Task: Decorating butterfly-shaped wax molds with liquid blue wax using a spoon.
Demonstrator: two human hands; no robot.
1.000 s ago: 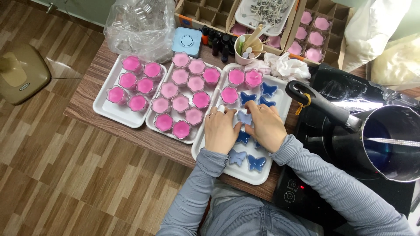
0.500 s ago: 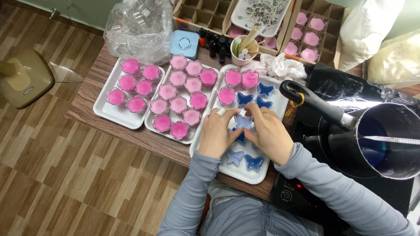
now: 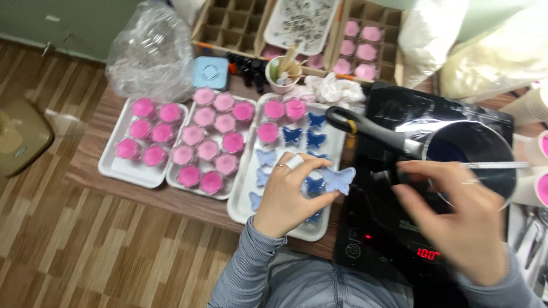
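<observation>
Fingers of the left hand [image 3: 287, 197] pinch one pale blue butterfly-shaped wax piece [image 3: 338, 179], lifted clear above the white rectangular tray [image 3: 242, 207] so nothing else is touched. The right hand [image 3: 460, 219], blurred, spreads empty over the black induction hob [image 3: 383, 239] near the dark pot's [image 3: 470, 155] long handle; its fingers grip nothing. Beyond lie three white trays: roughly eight butterflies with three pink flower-shaped wax cups [image 3: 268, 132] on the nearest, ten on the middle, six on the far-left one.

wood table [image 3: 94, 171], 3 white trays [image 3: 132, 174], induction hob [image 3: 377, 239]
</observation>
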